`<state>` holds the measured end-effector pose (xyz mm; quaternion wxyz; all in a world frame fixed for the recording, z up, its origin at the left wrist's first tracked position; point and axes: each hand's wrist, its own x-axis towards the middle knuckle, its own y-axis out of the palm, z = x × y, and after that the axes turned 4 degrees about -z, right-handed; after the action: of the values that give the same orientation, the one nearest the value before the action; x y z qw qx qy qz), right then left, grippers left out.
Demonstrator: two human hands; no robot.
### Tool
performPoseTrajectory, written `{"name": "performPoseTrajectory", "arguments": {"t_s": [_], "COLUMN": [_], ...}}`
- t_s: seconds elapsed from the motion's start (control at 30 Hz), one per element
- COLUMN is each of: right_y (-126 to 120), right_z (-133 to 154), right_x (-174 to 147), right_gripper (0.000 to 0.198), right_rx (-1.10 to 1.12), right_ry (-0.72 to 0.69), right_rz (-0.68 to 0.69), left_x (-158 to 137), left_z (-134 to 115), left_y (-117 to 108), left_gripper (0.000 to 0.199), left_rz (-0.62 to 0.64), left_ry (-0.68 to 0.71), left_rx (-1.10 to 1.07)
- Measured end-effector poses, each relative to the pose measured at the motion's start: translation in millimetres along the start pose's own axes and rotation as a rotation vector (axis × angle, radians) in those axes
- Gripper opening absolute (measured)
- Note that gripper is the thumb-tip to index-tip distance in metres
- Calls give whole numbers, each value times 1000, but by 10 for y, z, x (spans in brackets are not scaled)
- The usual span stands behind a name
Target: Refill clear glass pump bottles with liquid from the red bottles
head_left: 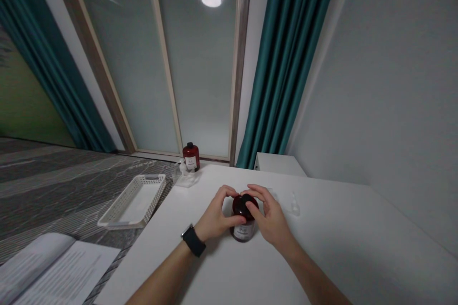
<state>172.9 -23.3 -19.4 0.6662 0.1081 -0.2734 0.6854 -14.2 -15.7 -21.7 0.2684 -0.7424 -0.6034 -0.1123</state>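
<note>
A dark red-brown bottle (244, 232) with a pale label stands upright on the white table (222, 276). My left hand (214, 217) curves around the bottle's left side, thumb across its front and fingers behind the shoulder. At the top, my right hand (271, 219) has its thumb and fingers closed about the black cap (246, 198). The cap looks seated on the neck, though fingers partly cover it. To the right of that hand lies a clear plastic bag with a whitish pump head (295, 206), faint against the table.
A second red-brown bottle (191, 151) with a black cap stands at the far left corner, beside a plastic-wrapped white pump (184, 169). Left of the table are a white basket (103, 221) and an open book (75, 271). A white cabinet (281, 164) stands behind.
</note>
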Motion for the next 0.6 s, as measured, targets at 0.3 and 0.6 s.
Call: {"name": "performPoseTrajectory", "arguments": {"t_s": [0.3, 0.6], "right_y": [-70, -62], "right_z": [-49, -19], "right_x": [-179, -187], "right_gripper": [27, 26], "right_rx": [-163, -193], "right_ry": [-178, -228], "right_rz": [-193, -175], "left_x": [-21, -39], "left_z": [-146, -104], "left_y": [-45, -42], "left_gripper": [42, 38], "left_rz": [61, -75], "left_ry": [89, 58], "left_rx": [-60, -229]}}
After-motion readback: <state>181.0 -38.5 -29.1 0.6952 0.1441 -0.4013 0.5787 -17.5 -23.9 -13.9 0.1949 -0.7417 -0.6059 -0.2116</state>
